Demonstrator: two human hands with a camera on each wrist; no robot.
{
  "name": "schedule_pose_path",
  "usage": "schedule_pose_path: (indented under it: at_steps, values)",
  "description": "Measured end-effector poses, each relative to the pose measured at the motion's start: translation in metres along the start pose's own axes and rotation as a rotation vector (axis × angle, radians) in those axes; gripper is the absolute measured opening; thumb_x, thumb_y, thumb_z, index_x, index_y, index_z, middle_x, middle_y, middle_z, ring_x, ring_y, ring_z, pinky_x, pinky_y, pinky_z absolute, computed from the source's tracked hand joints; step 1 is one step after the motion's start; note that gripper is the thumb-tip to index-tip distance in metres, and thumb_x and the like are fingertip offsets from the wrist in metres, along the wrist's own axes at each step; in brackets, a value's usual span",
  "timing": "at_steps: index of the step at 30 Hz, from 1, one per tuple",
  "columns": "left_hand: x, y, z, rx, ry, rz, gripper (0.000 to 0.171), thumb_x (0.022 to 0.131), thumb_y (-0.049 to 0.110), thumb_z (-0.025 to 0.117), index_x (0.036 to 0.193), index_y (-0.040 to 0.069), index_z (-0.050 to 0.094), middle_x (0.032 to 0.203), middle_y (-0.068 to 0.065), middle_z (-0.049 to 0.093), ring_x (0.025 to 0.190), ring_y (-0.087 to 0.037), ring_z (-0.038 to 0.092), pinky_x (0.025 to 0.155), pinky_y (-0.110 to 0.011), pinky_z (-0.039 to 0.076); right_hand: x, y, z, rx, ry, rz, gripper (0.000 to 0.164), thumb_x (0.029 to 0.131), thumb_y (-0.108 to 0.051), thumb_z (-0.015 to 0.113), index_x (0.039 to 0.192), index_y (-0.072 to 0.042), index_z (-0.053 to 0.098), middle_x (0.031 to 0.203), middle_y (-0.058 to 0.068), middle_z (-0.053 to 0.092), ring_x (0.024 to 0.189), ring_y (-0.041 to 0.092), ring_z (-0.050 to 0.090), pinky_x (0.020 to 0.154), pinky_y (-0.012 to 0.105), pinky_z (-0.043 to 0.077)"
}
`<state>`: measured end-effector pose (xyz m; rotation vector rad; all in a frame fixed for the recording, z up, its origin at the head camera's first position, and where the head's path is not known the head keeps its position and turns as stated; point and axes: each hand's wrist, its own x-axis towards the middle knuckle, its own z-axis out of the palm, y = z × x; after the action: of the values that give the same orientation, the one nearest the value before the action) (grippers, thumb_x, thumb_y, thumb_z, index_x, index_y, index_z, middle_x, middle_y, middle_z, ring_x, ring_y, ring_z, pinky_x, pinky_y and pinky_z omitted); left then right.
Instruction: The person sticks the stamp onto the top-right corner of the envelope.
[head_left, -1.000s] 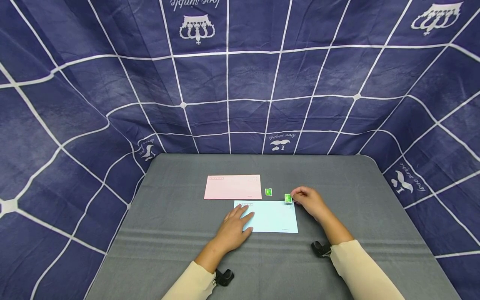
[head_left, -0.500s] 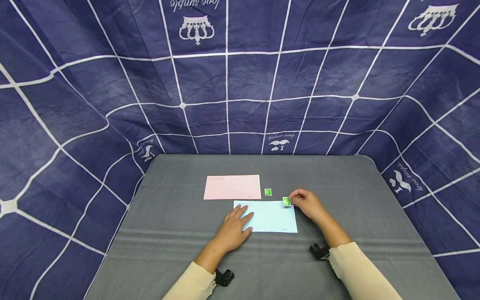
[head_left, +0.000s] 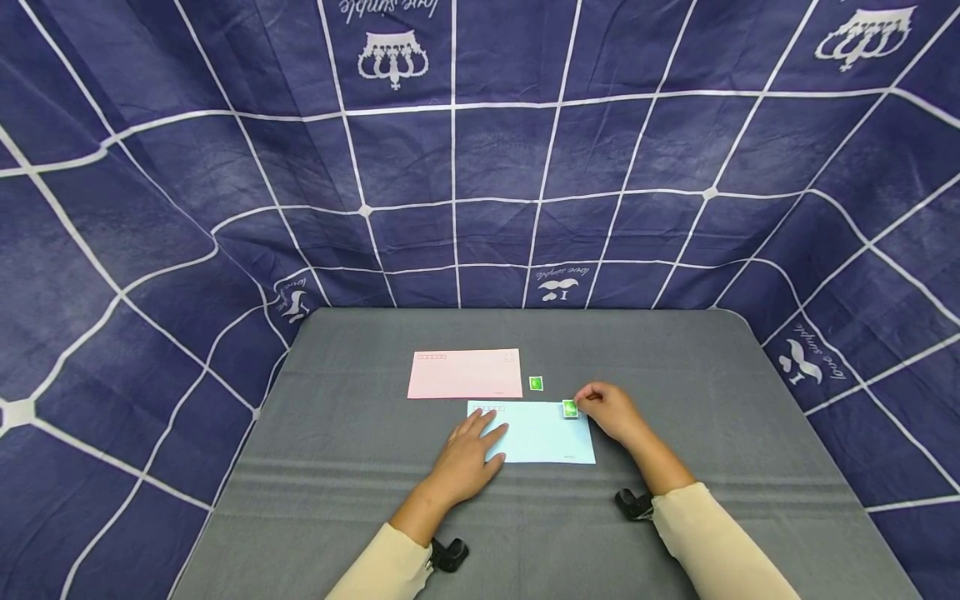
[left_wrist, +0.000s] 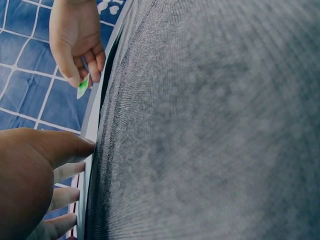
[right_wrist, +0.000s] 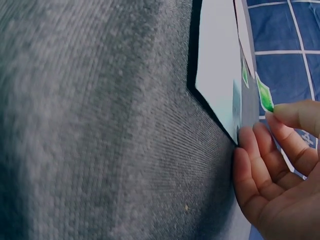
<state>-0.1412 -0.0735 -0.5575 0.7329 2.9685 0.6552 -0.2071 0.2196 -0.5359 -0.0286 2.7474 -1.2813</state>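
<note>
A light blue envelope (head_left: 536,437) lies flat on the grey table. My left hand (head_left: 465,458) rests on its left part with fingers spread and straight. Between thumb and index finger, my right hand (head_left: 611,410) pinches a green stamp (head_left: 570,409) by its edge. In the head view the stamp overlaps the envelope's upper right corner. From the right wrist view, the stamp (right_wrist: 265,95) stands tilted above the envelope (right_wrist: 217,65), while the other fingers touch down beside the envelope's corner.
Behind the blue envelope lies a pink envelope (head_left: 465,375). A second green stamp (head_left: 536,383) lies on the table (head_left: 637,342) just right of the pink one. Blue cloth (head_left: 480,167) with white lines hangs around the back and sides.
My right hand has moved slightly left and toward me, bringing the pinched stamp from the envelope's far edge over its upper right corner. My left hand has stayed in place.
</note>
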Motion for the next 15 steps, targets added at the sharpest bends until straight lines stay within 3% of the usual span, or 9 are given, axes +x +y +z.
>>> schedule_pose_path:
  at_steps: [15]
  values:
    - [-0.0015, 0.0006, -0.0007, -0.007, -0.001, 0.010, 0.049, 0.098, 0.029, 0.064, 0.144, 0.014, 0.057, 0.157, -0.013, 0.046, 0.149, -0.038, 0.037, 0.117, -0.058, 0.036, 0.0026, 0.0024, 0.0081, -0.028, -0.001, 0.043, 0.015, 0.094, -0.018, 0.066, 0.095, -0.006, 0.073, 0.086, 0.007, 0.072, 0.073, 0.012, 0.058, 0.067, 0.028, 0.046]
